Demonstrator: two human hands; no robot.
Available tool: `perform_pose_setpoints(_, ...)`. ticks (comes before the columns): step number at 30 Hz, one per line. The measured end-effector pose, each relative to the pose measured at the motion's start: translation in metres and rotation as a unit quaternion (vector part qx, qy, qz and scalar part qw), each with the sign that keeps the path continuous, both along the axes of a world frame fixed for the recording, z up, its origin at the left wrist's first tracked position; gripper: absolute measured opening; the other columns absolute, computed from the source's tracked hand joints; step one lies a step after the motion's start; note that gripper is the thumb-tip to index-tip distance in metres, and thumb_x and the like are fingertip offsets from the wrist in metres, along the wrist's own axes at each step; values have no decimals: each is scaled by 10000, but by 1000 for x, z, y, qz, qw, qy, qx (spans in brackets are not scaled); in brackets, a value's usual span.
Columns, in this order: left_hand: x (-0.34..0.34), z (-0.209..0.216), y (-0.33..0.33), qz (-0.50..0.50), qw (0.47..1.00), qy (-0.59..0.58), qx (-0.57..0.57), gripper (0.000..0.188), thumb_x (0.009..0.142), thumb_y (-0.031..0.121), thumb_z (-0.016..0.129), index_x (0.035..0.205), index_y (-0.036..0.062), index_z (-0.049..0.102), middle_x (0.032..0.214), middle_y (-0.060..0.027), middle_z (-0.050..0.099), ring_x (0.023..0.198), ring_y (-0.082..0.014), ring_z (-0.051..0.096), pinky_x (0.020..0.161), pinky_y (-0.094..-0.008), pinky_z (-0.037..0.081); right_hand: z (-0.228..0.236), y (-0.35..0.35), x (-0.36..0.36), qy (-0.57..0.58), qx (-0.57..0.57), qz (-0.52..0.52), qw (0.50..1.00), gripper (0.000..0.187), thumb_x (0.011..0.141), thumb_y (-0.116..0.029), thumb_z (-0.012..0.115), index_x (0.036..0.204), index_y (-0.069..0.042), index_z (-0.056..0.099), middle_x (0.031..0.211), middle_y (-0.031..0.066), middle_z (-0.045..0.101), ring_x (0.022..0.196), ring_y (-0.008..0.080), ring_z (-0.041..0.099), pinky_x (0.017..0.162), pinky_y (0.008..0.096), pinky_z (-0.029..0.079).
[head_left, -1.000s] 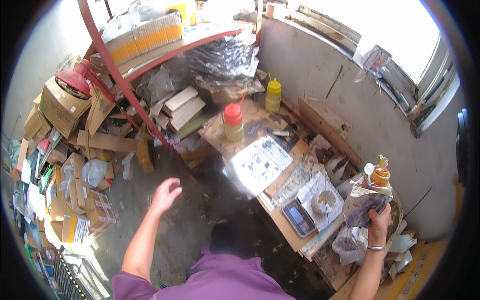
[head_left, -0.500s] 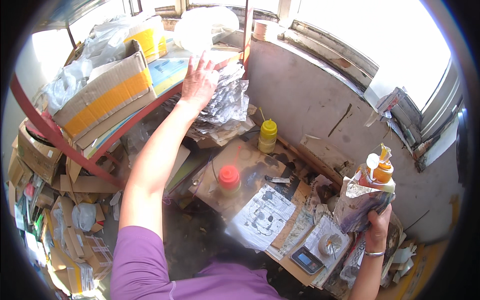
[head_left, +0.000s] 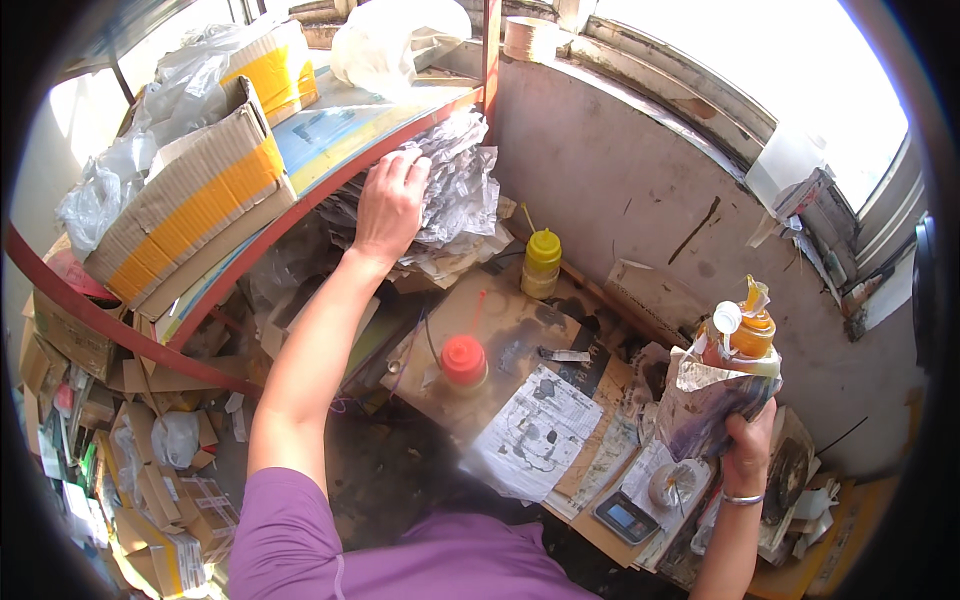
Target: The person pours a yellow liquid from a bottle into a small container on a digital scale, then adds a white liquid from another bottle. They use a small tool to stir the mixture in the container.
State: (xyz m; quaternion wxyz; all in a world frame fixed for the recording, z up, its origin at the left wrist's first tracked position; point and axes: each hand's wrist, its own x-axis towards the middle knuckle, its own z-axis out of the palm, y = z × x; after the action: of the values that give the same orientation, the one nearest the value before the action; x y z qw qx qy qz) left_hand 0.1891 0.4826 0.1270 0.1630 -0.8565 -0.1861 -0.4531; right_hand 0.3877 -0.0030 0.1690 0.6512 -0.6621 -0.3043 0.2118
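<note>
My left hand [head_left: 390, 212] reaches to a stack of crumpled grey paper [head_left: 462, 190] under the red shelf edge. Its fingers are bent together over the near side of the stack; the fingertips are partly hidden. At the right, my right hand [head_left: 750, 445] is closed round a worn, paper-wrapped holder [head_left: 700, 405]. Out of its top stick an orange-brown squeeze bottle [head_left: 753, 335] and a round white cap [head_left: 727, 317]. On the bench between my hands stand a red-capped bottle [head_left: 464, 360] and a yellow squeeze bottle [head_left: 541, 262].
A stained paper sheet [head_left: 535, 435] and a small digital scale [head_left: 626, 517] lie on the cluttered bench, beside a roll of clear tape [head_left: 672, 485]. The red metal shelf [head_left: 255, 247] carries an open cardboard box [head_left: 200, 205] and a white plastic bag [head_left: 395, 45]. Flattened cartons [head_left: 150, 480] pile up at lower left.
My left hand has come down from above the shelf edge onto the crumpled paper, its fingers bending from outstretched to curled. My right hand still holds the wrapped holder, slightly further left.
</note>
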Motion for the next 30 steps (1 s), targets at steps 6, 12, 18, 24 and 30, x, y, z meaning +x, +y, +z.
perform_pose_setpoints(6,-16,-60,58,104,947,-224,-207,448,964,222,569,1323,-38,496,1352,-251,521,1255,-430,461,1080,-475,344,-5,-15,0,18,15,-23,999,694,670,-271,767,1258,9,526,1151,43,629,1071,158,598,961,312,454)
perform_pose_setpoints(12,-24,-76,159,25,956,-238,-172,432,1035,336,432,1263,-2,575,1255,-217,613,1189,-367,558,1006,-454,413,1,4,-16,35,38,-63,997,622,610,-79,612,1217,46,555,1144,78,652,1052,172,612,971,313,449)
perform_pose_setpoints(18,0,-69,109,27,981,-33,-190,385,900,381,650,1044,25,682,1000,-136,660,1024,-327,609,886,-452,435,-17,-10,-4,13,-18,-23,999,867,688,-446,869,1328,-1,489,1234,46,598,1122,163,575,971,330,446)
perform_pose_setpoints(24,2,-51,93,77,982,34,-166,374,819,290,746,1067,26,656,1034,-148,645,1056,-358,584,891,-480,425,-19,4,-2,17,-8,-7,1000,879,697,-454,862,1341,5,478,1255,51,588,1133,169,568,989,337,434)
perform_pose_setpoints(30,-10,-68,125,-97,866,-150,-466,395,997,354,583,1145,-11,600,1034,-84,637,956,-163,565,883,-335,443,-16,14,-8,10,13,-4,1000,904,696,-445,866,1366,7,462,1276,52,581,1154,176,563,1007,343,426)
